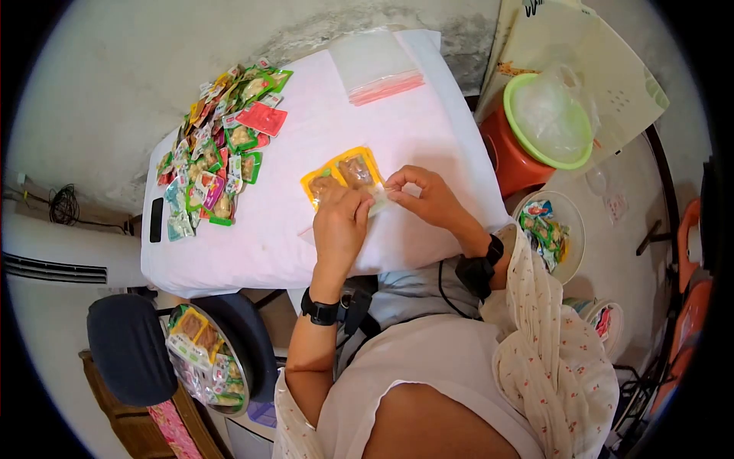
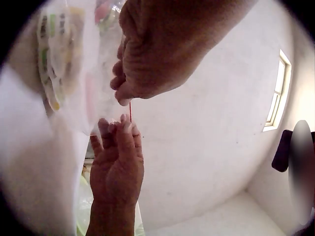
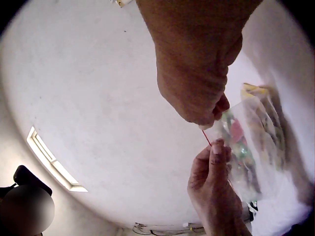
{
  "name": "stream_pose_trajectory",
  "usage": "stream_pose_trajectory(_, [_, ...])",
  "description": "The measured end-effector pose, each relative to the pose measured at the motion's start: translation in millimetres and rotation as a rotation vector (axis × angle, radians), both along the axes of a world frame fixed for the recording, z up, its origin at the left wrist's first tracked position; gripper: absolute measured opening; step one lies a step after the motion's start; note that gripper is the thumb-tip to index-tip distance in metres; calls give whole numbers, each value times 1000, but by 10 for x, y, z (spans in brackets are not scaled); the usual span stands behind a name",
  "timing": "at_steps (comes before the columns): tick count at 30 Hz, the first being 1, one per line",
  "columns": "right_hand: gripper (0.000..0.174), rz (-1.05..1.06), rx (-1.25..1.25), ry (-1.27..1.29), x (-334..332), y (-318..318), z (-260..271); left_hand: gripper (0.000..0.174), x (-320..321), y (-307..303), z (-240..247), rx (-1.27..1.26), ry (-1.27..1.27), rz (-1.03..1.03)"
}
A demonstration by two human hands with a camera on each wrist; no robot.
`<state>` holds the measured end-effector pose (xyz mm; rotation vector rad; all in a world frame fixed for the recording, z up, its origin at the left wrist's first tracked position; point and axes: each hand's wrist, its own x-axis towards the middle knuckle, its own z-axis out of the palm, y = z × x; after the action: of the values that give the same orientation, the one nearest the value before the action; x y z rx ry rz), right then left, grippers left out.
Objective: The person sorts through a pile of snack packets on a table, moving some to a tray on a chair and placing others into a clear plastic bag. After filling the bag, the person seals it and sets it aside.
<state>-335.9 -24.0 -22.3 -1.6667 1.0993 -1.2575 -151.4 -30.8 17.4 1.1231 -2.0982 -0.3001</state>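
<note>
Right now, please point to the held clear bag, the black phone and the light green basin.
Held clear bag (image 3: 241, 160): right wrist view, its middle.
Black phone (image 1: 157, 220): head view, middle of its face.
Light green basin (image 1: 559, 161): head view, lower rim.

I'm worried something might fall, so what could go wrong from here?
The clear bag is pinched near its red edge line by the left grip and right grip, so it might slip or tear. The packets are piled up and could slide if bumped. The black phone lies near the edge of the table, so it might get knocked off.
</note>
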Motion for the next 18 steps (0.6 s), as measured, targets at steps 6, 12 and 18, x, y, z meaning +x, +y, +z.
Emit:
stream_pose_trajectory(6, [7, -18, -244, 154, 94, -16, -20, 7, 3, 76, -36, 40, 36, 26])
stream_pose_trajectory(12, [9, -23, -214, 122, 97, 9, 23, 6, 26, 95, -70, 2, 1, 13])
stream_pose_trajectory(18, [5, -32, -235, 174, 84, 29, 13, 7, 40, 125, -90, -19, -7, 15])
